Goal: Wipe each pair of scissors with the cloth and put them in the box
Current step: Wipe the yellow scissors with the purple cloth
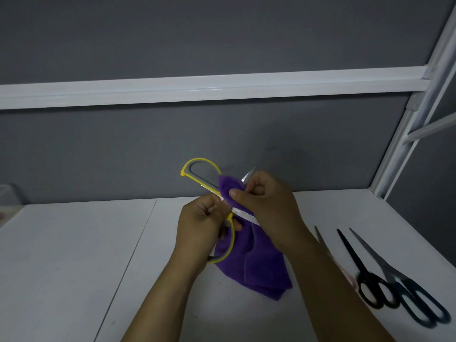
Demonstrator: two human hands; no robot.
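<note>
Yellow-and-grey handled scissors point(197, 172) are held spread wide above the table. My left hand point(201, 224) grips their lower handle loop. My right hand point(266, 203) pinches a purple cloth point(256, 262) around one blade near the pivot; the rest of the cloth hangs down to the table. A blade tip pokes out above my right fingers. To the right lie black-handled scissors point(365, 277) and dark teal-handled scissors point(409, 292), side by side with their tips pointing away from me. Another blade tip point(318, 234) shows beside my right forearm.
The white table point(74, 255) has a seam running down its left half. A grey wall panel with a white rail stands behind. White frame posts point(404, 134) rise at the right. A pale translucent container edge point(7, 196) shows at far left.
</note>
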